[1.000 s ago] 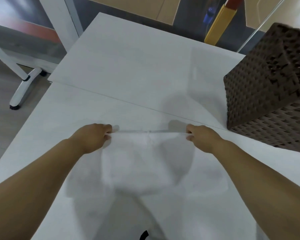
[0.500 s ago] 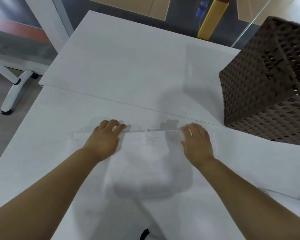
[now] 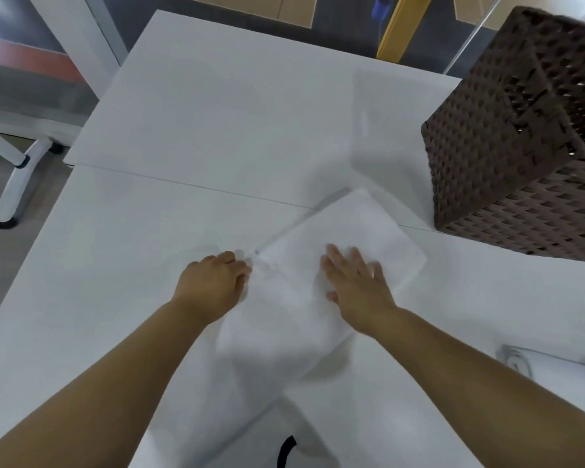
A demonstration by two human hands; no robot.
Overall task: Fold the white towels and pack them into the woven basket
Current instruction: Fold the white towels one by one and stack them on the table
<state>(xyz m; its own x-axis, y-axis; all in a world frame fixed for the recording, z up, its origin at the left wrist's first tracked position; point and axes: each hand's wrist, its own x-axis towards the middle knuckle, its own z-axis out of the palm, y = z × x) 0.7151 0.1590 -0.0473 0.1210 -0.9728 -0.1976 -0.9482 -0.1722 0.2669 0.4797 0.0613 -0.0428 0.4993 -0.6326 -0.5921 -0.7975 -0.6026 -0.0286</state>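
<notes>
A folded white towel lies on the white table, turned at an angle with its far corner pointing toward the basket. My right hand lies flat on the towel with fingers spread. My left hand is at the towel's left edge, fingers bent at the hem; whether it pinches the cloth is unclear. The brown woven basket stands at the right, just beyond the towel. A second white towel shows at the right edge.
The table is made of two white tops meeting at a seam. A white table leg with a caster stands on the floor to the left. A yellow post rises behind the table.
The towel has been turned and slid right, toward the basket. Both hands moved right with it; my right hand now lies spread on its middle.
</notes>
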